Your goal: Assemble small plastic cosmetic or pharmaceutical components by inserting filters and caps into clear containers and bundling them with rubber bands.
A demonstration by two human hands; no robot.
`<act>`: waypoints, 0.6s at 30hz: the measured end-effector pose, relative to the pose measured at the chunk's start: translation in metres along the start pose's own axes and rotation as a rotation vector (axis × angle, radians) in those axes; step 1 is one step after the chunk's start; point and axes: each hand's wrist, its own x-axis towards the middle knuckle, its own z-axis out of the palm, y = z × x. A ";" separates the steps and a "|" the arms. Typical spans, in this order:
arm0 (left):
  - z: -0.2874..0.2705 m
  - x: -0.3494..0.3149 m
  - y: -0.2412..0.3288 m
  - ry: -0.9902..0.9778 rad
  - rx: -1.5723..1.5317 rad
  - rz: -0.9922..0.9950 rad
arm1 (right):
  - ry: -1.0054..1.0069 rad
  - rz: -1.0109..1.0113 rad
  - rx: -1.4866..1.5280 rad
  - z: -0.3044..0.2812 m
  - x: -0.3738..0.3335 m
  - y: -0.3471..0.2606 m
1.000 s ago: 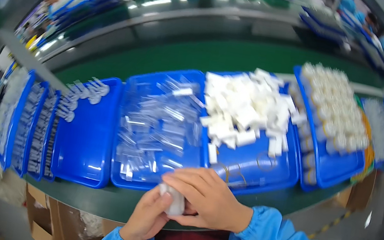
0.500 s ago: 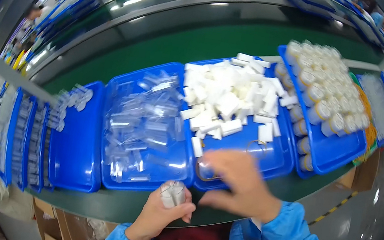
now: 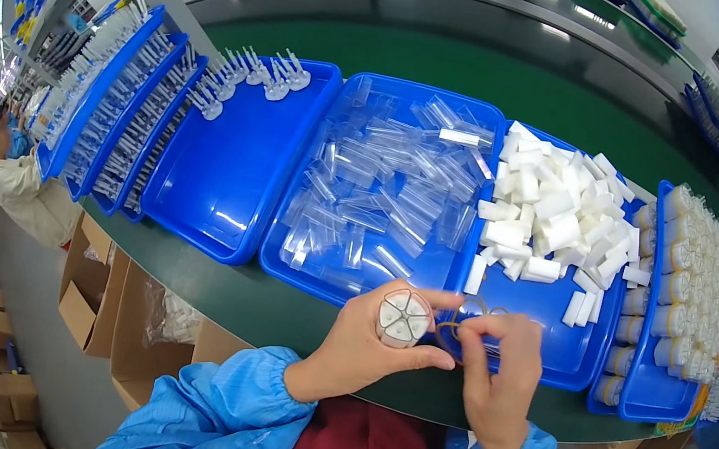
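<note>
In the middle foreground, my left hand [image 3: 350,345] is closed around a round bundle of white wedge-shaped pieces [image 3: 404,318], its end facing up. Thin dark lines part the wedges. Just right of it, my right hand [image 3: 501,369] pinches a yellowish-brown rubber band [image 3: 445,328] between thumb and fingers. The band stretches close beside the bundle; whether it touches the left fingers is hard to see. Behind the hands lie a pile of white blocks [image 3: 555,204] and a heap of clear plastic sleeves [image 3: 386,172], each in a blue tray.
On the left, a blue tray [image 3: 214,192] holds several clear stemmed pieces [image 3: 274,79], beside stacked trays of them [image 3: 127,117]. Banded white bundles [image 3: 682,294] fill trays at right. Behind runs a green belt [image 3: 405,55]; cardboard boxes [image 3: 96,286] stand below left.
My right hand has gone from a blurred, spread reach near the white-block tray to pinching a rubber band beside the bundle. The view has swung, so the trays appear farther right.
</note>
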 end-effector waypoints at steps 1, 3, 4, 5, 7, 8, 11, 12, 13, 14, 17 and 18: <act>-0.002 -0.001 0.000 -0.015 -0.004 -0.037 | -0.022 0.001 0.036 0.001 0.001 -0.005; -0.008 -0.005 0.000 -0.041 -0.013 -0.112 | -0.047 0.177 0.315 0.001 0.002 -0.015; -0.010 -0.006 0.000 -0.053 -0.015 -0.128 | -0.047 0.353 0.547 -0.001 0.001 -0.020; -0.012 -0.007 0.000 -0.062 -0.017 -0.145 | -0.048 0.531 0.778 -0.002 -0.001 -0.024; -0.014 -0.008 -0.002 -0.101 -0.101 -0.211 | -0.064 0.389 1.070 0.002 -0.005 -0.007; -0.014 -0.007 -0.005 -0.131 -0.183 -0.261 | 0.016 0.387 1.094 0.008 -0.004 -0.012; -0.020 -0.004 0.015 -0.227 -0.350 -0.402 | 0.041 0.234 0.751 0.025 -0.002 -0.003; -0.021 -0.004 0.018 -0.237 -0.350 -0.428 | 0.019 0.154 0.686 0.030 0.000 -0.001; -0.022 -0.004 0.016 -0.303 -0.218 -0.418 | -0.003 0.074 0.621 0.032 0.002 0.001; -0.023 -0.003 0.011 -0.365 -0.086 -0.408 | -0.172 -0.086 0.393 0.019 0.010 0.004; -0.021 0.001 -0.024 -0.484 0.254 0.278 | -0.580 -0.312 0.131 0.009 0.036 -0.007; -0.024 -0.002 -0.008 -0.515 0.232 0.042 | -0.615 -0.295 0.061 0.004 0.039 -0.003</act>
